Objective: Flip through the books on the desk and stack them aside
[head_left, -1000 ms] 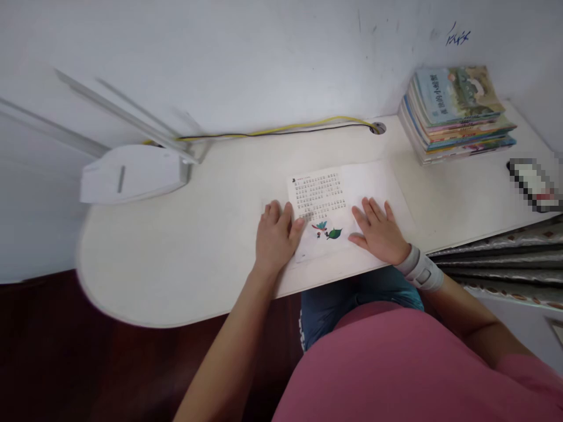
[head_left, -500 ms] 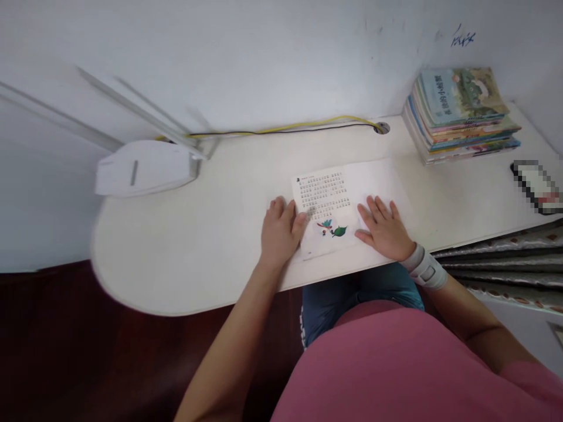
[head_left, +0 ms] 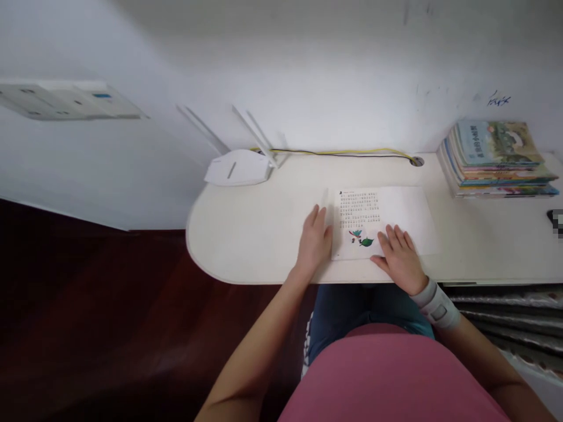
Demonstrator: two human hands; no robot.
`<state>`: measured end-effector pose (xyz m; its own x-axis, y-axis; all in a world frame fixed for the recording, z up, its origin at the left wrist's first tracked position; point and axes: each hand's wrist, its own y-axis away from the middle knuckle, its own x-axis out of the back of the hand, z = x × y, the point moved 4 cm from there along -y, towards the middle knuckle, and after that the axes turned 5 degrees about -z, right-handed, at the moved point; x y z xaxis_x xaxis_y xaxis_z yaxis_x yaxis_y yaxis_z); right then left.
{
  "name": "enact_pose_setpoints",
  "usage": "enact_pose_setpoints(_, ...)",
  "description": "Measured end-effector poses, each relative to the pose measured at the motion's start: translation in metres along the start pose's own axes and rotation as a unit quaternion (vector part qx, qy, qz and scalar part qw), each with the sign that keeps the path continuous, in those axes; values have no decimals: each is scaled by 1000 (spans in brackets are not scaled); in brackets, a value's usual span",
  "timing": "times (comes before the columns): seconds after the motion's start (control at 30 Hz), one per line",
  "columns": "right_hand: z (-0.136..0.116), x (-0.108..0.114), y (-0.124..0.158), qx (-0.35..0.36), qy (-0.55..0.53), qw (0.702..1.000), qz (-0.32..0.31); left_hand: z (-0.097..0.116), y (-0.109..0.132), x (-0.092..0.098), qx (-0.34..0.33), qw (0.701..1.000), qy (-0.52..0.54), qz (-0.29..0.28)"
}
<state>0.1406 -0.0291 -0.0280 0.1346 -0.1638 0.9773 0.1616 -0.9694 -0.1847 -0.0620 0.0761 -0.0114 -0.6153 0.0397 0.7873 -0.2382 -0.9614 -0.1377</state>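
Note:
An open picture book lies on the white desk. Its left page carries lines of printed characters and a drawing of a winged insect by a green leaf; the right page looks blank. My right hand, with a grey wristband, rests flat with spread fingers on the lower part of the book near the fold. My left hand is at the book's left edge, fingers stretched out and thumb apart. A faint pale edge, perhaps a page, shows beside its fingertips.
On the desk, a white router with antennas stands at the left rear. Yellow and black cables run along the wall to a cable hole. A book stack and a partly visible phone are at right.
My left hand has shifted from the left page's printed area to just beside its edge. My right hand stays on the book. The view has swung left, bringing a wall socket into sight.

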Motion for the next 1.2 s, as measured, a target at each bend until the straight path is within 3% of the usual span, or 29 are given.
enact_pose_setpoints(0.1, 1, -3, 1, 1, -4, 1000, 10, -9, -1, 14, 35, 990, -123, 64)
enact_pose_setpoints(0.17, 1, -2, 1, -1, -13, 1000, 10, -21, -6, 19, 80, 989, -118, 41)
enact_pose_setpoints(0.27, 2, 4, -3, -7, -49, 999, 3, -27, -13, 23, 93, 993, 64, -30)
enact_pose_setpoints(0.37, 5, 22, -11, -13, -130, 991, 15, -4, -18, 31, 77, 941, 320, -85)
enact_pose_setpoints(0.43, 11, 40, -18, -1, -217, 976, 29, 25, -20, 37, 65, 904, 406, -113)
enact_pose_setpoints(0.53, 26, 66, -26, 14, -356, 934, 36, 75, -23, 39, 24, 893, 429, -135)
enact_pose_setpoints(0.67, 64, 81, -28, -60, -466, 882, 44, 120, -25, 14, -17, 849, 491, -194)
enact_pose_setpoints(0.73, 84, 72, -23, -102, -526, 843, 37, 119, -25, 2, 1, 819, 534, -211)
enact_pose_setpoints(0.83, 110, 43, -11, -159, -625, 764, 22, 85, -21, 1, 52, 812, 554, -176)
enact_pose_setpoints(0.93, 128, 16, 1, -215, -667, 711, 59, 24, -15, 20, 117, 866, 478, -90)
enact_pose_setpoints(1.0, 132, 6, 5, -229, -667, 704, 83, -14, -7, 35, 171, 930, 323, -43)
enact_pose_setpoints(1.07, 129, 2, 6, -218, -647, 725, 89, -34, 1, 45, 196, 975, 106, -17)
enact_pose_setpoints(1.1, 127, 3, 5, -207, -627, 745, 93, -35, 5, 47, 186, 983, 1, 5)
enact_pose_setpoints(1.2, 122, 8, 3, -188, -495, 840, 122, -9, 14, 37, 76, 979, -172, 83)
